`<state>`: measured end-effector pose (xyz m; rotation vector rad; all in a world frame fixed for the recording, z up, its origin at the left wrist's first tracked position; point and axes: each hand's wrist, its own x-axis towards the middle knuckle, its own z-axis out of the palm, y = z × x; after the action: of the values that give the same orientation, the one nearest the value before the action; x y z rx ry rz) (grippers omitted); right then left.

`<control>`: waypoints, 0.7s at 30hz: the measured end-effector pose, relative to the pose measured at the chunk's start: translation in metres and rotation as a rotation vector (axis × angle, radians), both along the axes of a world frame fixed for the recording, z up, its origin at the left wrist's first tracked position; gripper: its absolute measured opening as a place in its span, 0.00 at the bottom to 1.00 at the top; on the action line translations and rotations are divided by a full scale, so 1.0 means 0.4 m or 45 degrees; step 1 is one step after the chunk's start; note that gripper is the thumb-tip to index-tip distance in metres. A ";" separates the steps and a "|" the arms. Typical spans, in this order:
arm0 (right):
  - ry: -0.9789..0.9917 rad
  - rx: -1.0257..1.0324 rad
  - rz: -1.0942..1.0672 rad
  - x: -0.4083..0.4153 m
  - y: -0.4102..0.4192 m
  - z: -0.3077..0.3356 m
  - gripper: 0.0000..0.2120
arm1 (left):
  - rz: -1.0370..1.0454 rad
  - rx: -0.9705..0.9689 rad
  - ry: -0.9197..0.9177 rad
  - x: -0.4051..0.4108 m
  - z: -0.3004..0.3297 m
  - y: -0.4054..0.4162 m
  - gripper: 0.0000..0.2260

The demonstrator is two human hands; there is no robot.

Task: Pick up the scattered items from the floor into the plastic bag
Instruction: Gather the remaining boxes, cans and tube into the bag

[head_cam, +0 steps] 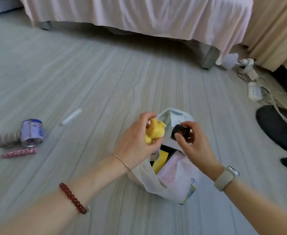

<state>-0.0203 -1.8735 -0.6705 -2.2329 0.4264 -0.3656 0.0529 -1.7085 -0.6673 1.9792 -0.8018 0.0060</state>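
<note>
Two hands meet above the open mouth of the plastic bag (178,182), which lies on the floor (105,85) in the lower middle of the view. The left hand (136,141) is clenched around a yellow toy (154,132), and the right hand (195,146) grasps a small dark jar (180,132) between thumb and fingers; both things are held just over the bag, close to each other. Inside the bag a pink spiral notebook (169,168) and a yellow flat thing (159,161) are visible, and a black edge shows behind them. At the far rim of the bag a folded light packet (173,116) stands up behind the hands. Several items are on the floor to the left, well apart from the bag: a purple can (31,133) on its side, a striped roll (4,139) touching it, a pink patterned stick (19,153) just beside them, and a clear tube (71,117) lying alone nearer to the middle. Nothing lies between these items and the bag. Behind, a bed (139,16) with a pink cover fills the top. At the right are a white power strip (254,92) with cables and a black round base (278,129), near the bag but not touching it.
</note>
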 end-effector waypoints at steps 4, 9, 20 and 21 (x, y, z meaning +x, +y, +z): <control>0.326 -0.240 0.064 -0.042 -0.067 -0.084 0.20 | -0.265 0.291 -0.152 -0.030 -0.068 -0.078 0.22; 0.423 -0.113 -0.124 -0.035 -0.082 -0.145 0.18 | -0.344 0.640 -0.404 -0.024 -0.168 -0.127 0.16; 0.511 -0.557 0.026 -0.084 -0.103 -0.242 0.15 | 0.025 0.959 -0.756 -0.034 -0.269 -0.220 0.14; 0.514 -0.606 0.016 -0.085 -0.104 -0.248 0.16 | 0.034 0.968 -0.737 -0.033 -0.269 -0.226 0.14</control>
<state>-0.0545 -1.9152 -0.7698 -2.7848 0.5826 0.0016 0.0397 -1.7989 -0.7751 2.7616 -1.2775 0.3495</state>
